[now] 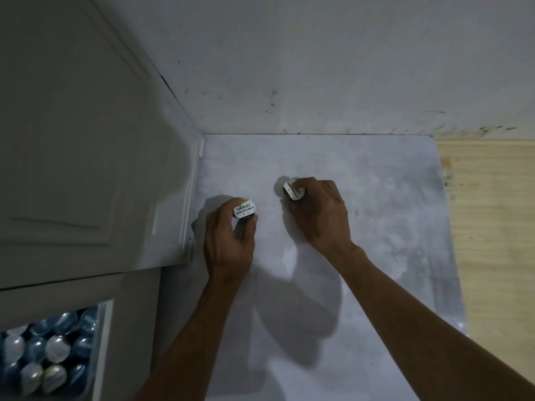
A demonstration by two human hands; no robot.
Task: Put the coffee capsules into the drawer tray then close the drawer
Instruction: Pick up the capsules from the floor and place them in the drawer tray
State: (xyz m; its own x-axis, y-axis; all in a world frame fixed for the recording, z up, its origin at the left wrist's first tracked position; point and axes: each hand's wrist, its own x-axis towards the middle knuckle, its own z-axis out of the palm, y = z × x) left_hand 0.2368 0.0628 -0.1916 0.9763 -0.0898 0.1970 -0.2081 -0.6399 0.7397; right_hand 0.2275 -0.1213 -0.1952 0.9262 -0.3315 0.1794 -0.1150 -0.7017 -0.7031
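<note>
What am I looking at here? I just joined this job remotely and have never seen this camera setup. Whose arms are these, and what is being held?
There is no machine: a person wears one camera on the head, looking down at their own bare hands. The left hand has its grip closed on a capsule with a white printed lid facing up. The right hand grips a second capsule, tipped on its side. Both are over a pale grey counter, which has nothing else on it. At lower left sits the open drawer, its tray already crowded with blue and silver capsules. A white cabinet door stands on the left.
</note>
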